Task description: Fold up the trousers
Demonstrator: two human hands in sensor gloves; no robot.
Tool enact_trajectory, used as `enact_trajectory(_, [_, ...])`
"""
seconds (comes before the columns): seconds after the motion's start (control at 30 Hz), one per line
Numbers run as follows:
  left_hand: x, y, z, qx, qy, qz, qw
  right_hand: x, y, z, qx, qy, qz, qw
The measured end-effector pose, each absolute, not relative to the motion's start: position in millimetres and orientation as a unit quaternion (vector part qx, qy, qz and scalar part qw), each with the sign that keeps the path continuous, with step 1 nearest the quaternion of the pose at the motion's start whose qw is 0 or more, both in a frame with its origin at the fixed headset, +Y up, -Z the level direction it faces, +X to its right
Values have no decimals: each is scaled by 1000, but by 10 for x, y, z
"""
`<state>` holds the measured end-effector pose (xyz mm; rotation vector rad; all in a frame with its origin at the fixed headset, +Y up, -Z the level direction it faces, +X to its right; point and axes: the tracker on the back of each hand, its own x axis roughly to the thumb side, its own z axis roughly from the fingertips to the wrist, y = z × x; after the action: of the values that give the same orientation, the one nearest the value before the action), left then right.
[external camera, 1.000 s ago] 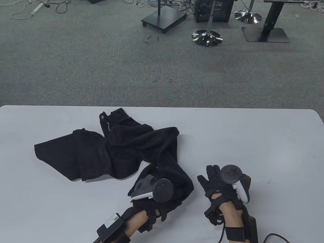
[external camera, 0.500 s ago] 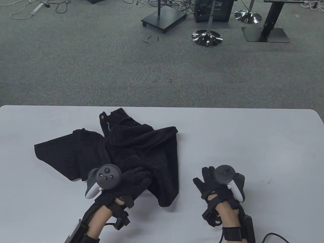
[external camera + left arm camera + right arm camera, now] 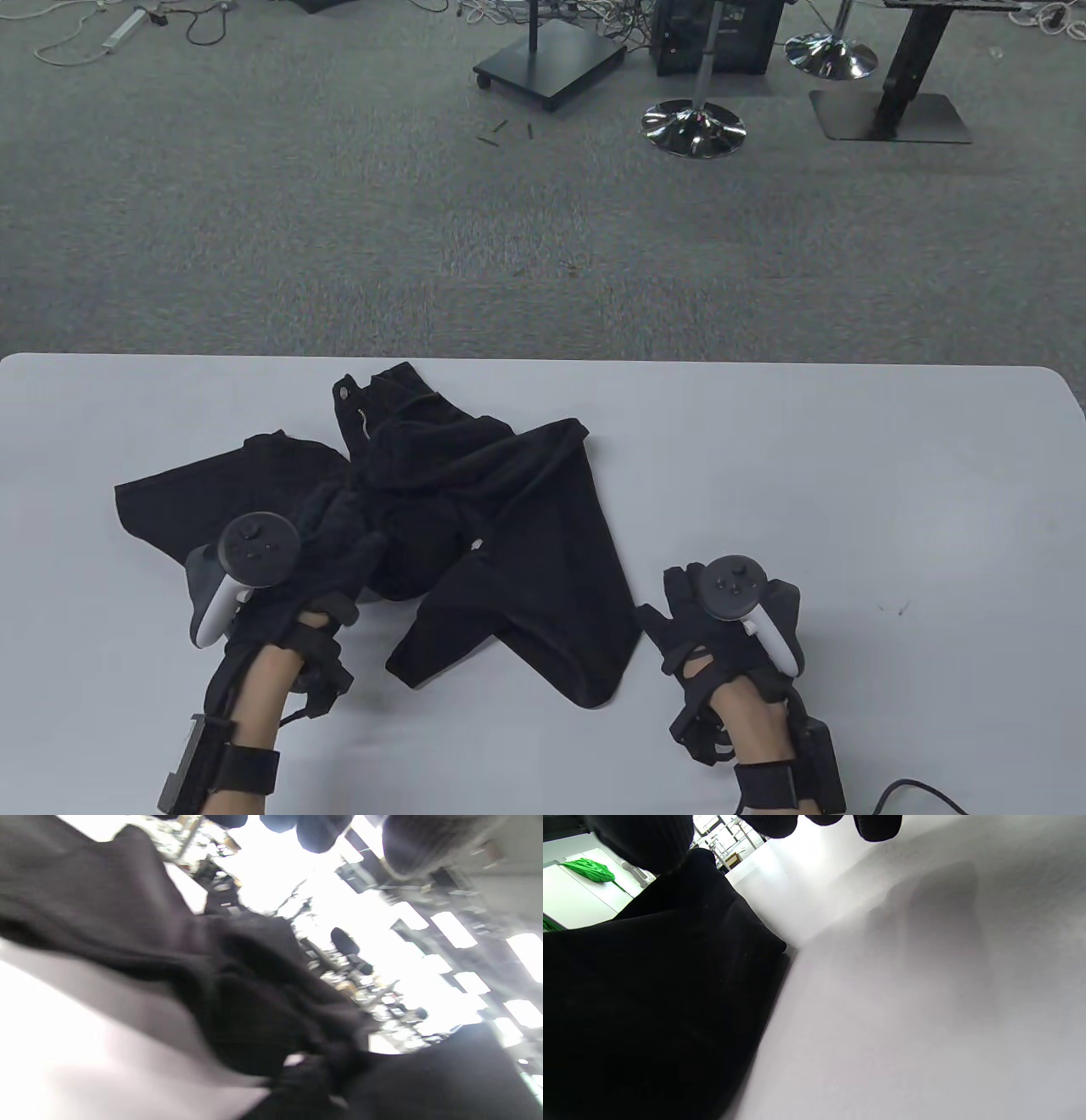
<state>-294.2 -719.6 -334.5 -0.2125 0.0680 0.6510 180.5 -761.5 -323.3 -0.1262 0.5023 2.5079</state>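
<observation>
Lab or recording studio, not home. Plain white rectangular worktop (image 3: pixel 848 475) on grey carpet floor (image 3: pixel 339 238). Beyond it: black wheeled equipment stand base (image 3: pixel 550 61), chrome round stool bases (image 3: pixel 694 127), black flat monitor-stand foot (image 3: pixel 891 116), black computer tower (image 3: pixel 721 34), white power strip (image 3: pixel 125 28) with loose tangled cables (image 3: pixel 195 25). Left wrist view: rows of ceiling light panels (image 3: pixel 454 929).

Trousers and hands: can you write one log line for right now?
trousers: crumpled, unfolded on table | left hand: on trousers | right hand: open, beside trousers
</observation>
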Motion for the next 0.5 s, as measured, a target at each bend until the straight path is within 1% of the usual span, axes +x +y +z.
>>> enact_trajectory(0.1, [-3093, -7454, -3432, -147, 93, 287, 942, 1790, -7621, -3233, -44, 187, 939, 284])
enact_trajectory(0.2, [-3182, -7672, -3465, -187, 135, 274, 933, 1775, -7613, -3233, -41, 184, 941, 282])
enact_trajectory(0.3, [-3164, -7833, -3472, -220, 139, 283, 923, 1767, -7613, -3240, -41, 184, 942, 279])
enact_trajectory(0.5, [-2931, -7825, -3459, -236, 119, 222, 939, 1767, -7643, -3242, -46, 191, 941, 275])
